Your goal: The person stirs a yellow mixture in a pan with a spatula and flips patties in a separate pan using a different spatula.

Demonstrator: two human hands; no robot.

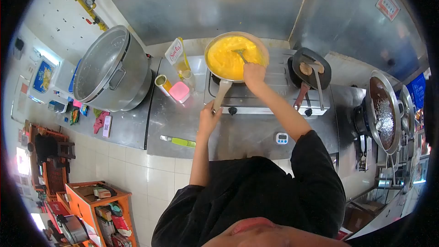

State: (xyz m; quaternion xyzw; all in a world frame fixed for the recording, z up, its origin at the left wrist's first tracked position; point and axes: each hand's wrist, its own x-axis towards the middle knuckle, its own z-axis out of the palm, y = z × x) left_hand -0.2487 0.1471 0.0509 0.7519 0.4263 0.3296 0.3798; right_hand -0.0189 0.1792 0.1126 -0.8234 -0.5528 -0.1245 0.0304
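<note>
A light-coloured frying pan (261, 49) sits on the left burner of the gas stove (279, 92), with a bright yellow, egg-like mixture (223, 59) spread in it. My left hand (209, 121) is closed round the end of the pan's beige handle (222, 94). In my right hand (254, 73) is a metal fork (239, 53), its head down in the yellow mixture near the pan's middle. On the right burner stands a dark pan (313, 77) holding browned pieces (305, 68) and a pair of tongs (318, 87).
Left of the stove are a standing pouch (176, 55), an open can (163, 83) and a pink-lidded container (179, 92). A green-handled knife (178, 141) and a white timer (281, 138) lie near the counter's front edge. Large pots (130, 68) flank both sides.
</note>
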